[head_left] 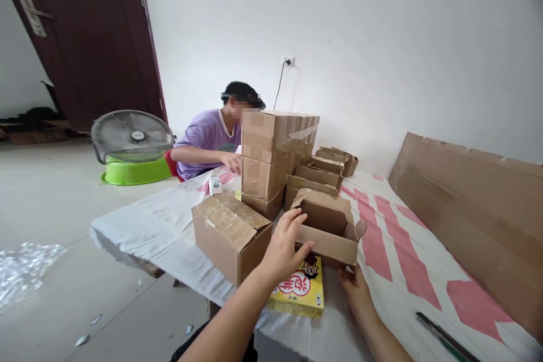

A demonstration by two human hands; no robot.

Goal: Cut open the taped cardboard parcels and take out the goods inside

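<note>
An open, empty cardboard box (326, 242) stands in front of me, its flaps up. My left hand (288, 246) is at its left side, fingers stretched and apart near the rim. At the box's lower right corner, my right hand (358, 294) has thumb and fingers closed on the bottom edge; some fingertips are hidden beneath it. A yellow printed packet (299, 289) with a cartoon face lies under my left forearm, partly below the box. To the left sits a taped, closed carton (224, 232).
Taped cartons (258, 138) are stacked beyond, with more open boxes (320, 175) to their right. A co-worker in a purple shirt (203, 136) sits behind the stack. A utility knife (443, 335) lies on the cloth-covered table (377, 232). A large cardboard sheet (470, 203) leans at right.
</note>
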